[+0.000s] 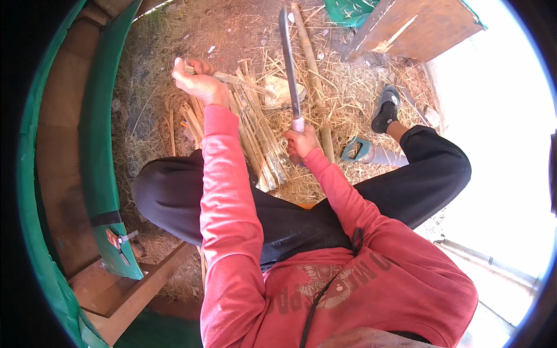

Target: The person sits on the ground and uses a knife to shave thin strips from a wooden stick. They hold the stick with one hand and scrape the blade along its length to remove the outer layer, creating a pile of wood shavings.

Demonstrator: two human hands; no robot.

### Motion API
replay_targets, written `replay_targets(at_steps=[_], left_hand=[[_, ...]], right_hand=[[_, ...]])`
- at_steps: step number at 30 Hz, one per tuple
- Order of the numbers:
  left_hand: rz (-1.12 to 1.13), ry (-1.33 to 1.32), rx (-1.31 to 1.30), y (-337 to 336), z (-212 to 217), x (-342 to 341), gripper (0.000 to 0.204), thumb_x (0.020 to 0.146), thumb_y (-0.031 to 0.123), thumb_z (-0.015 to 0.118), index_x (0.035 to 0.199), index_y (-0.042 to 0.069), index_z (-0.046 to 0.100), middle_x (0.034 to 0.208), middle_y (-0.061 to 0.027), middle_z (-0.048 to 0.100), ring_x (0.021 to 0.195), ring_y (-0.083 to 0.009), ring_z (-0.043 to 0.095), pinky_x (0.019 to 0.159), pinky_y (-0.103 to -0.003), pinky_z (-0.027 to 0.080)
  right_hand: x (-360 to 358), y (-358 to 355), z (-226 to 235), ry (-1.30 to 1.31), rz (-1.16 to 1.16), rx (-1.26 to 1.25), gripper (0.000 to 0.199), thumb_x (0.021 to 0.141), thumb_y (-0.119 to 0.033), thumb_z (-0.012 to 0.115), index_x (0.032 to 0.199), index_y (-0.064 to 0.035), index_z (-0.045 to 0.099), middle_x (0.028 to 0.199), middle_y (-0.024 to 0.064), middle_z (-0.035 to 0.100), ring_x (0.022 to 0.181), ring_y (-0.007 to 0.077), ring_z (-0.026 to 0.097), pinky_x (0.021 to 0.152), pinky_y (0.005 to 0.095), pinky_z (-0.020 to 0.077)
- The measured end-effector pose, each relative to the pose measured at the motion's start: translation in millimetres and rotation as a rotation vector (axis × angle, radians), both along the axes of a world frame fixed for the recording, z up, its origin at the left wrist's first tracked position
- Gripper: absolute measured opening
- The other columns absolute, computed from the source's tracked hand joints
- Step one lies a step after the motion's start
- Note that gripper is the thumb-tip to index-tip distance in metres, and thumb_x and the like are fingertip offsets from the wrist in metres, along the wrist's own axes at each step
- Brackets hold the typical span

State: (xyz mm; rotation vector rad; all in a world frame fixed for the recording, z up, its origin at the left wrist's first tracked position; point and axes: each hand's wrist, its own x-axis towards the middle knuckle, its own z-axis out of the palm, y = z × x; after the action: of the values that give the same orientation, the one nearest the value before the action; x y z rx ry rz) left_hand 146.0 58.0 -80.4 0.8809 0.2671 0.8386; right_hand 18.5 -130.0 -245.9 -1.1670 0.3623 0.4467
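Observation:
My right hand (303,142) is closed round the pale handle of a machete (288,64), whose long dark blade points up and away from me. Out to the left, my left hand (200,82) grips one end of a split wood stick (243,83). The stick's other end reaches rightward over a pale block (284,91) on the ground, apart from the blade. Below my left hand lies a pile of split wood strips (254,142), partly hidden by my left sleeve.
A handsaw (372,154) with a teal handle lies by my right leg. A long pole (313,75) stretches across the straw-strewn ground. Green sheeting over a wooden frame (104,127) stands at the left, and a wooden board (418,29) at the far right.

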Motion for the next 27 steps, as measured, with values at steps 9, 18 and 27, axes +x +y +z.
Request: replay_targets(at_steps=[9,18,27], left_hand=[[-0.065,-0.051,-0.073,12.9,-8.9,0.4,0.043,0.087,0.038,0.049,0.057,0.013,0.032,0.051,0.0010,0.032,0.045,-0.0106,0.026,0.045,-0.029,0.017],[0.084,0.016,-0.078,-0.6,-1.0,0.0,0.039,0.084,0.042,0.053,0.063,0.016,0.034,0.054,0.0014,0.032,0.046,-0.0115,0.028,0.049,-0.029,0.019],[0.001,-0.005,-0.051,-8.1,0.0,-0.9,0.045,0.087,0.043,0.051,0.058,0.015,0.032,0.051,0.0020,0.029,0.046,-0.0112,0.025,0.048,-0.030,0.016]], right_hand=[[-12.2,-14.0,-14.4,0.370,-0.088,0.002,0.019,0.080,-0.001,0.061,0.077,-0.0096,0.045,0.053,-0.0028,0.035,0.037,0.0101,0.031,0.035,0.0305,0.0274],[-21.4,6.7,-9.3,0.100,0.103,-0.496,0.022,0.081,-0.010,0.063,0.097,0.0039,0.057,0.067,0.0108,0.060,0.052,0.0190,0.058,0.048,0.0355,0.0444],[-7.3,-15.7,-20.5,-0.064,0.292,-0.735,0.035,0.083,-0.028,0.061,0.097,0.0030,0.067,0.088,0.0249,0.067,0.081,0.0385,0.066,0.074,0.0460,0.0490]])
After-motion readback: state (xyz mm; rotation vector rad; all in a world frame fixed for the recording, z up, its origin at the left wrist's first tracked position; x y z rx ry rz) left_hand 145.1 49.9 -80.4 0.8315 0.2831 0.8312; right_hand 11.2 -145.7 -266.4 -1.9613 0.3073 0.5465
